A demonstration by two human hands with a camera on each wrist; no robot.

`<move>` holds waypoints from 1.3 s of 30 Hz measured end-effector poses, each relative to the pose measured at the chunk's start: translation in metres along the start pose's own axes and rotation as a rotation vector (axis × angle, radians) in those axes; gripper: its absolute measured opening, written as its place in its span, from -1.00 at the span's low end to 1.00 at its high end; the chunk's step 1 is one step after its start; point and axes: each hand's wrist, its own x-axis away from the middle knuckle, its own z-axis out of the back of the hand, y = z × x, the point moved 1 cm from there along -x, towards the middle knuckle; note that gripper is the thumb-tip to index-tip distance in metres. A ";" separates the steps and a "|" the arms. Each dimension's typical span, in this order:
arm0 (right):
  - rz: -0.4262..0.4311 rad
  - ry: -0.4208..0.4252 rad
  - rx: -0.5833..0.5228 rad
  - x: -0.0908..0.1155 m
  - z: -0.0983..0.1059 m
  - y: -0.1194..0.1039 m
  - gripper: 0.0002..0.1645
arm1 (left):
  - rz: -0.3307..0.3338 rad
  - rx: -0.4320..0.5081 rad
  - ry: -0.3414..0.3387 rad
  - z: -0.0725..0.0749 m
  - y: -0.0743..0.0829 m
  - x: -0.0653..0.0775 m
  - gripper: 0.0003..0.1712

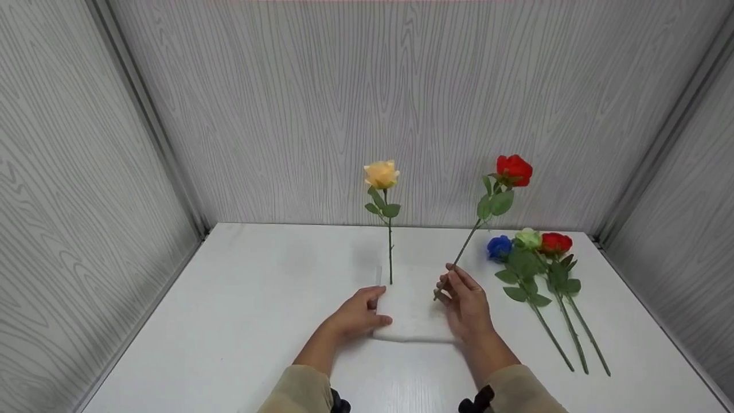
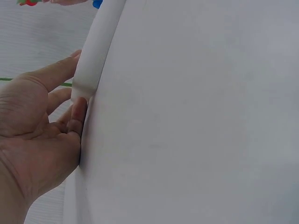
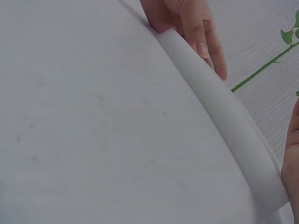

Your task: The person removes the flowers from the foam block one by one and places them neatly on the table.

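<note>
A flat white block (image 1: 414, 315) lies on the table in front of me. A yellow rose (image 1: 381, 174) stands upright at its left part. My left hand (image 1: 358, 314) holds the block's left side, thumb at the front and forefinger farther back; its fingers touch the block's edge (image 2: 99, 44) in the left wrist view. Above the block's right part, my right hand (image 1: 471, 304) pinches a red rose (image 1: 514, 171) low on its stem. That rose leans right, its stem end just over the block. In the right wrist view, only part of the right hand (image 3: 292, 158) shows at the edge.
Right of my right hand lie a blue rose (image 1: 499, 248), a pale green rose (image 1: 528, 237) and another red rose (image 1: 555, 243), stems pointing towards me. Grey wood-patterned panels (image 1: 298, 115) enclose the white table (image 1: 241, 298) at the back and sides.
</note>
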 end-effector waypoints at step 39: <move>-0.002 0.054 0.468 0.052 0.064 -0.076 -0.72 | 0.008 -0.018 -0.008 0.000 -0.006 -0.002 -0.05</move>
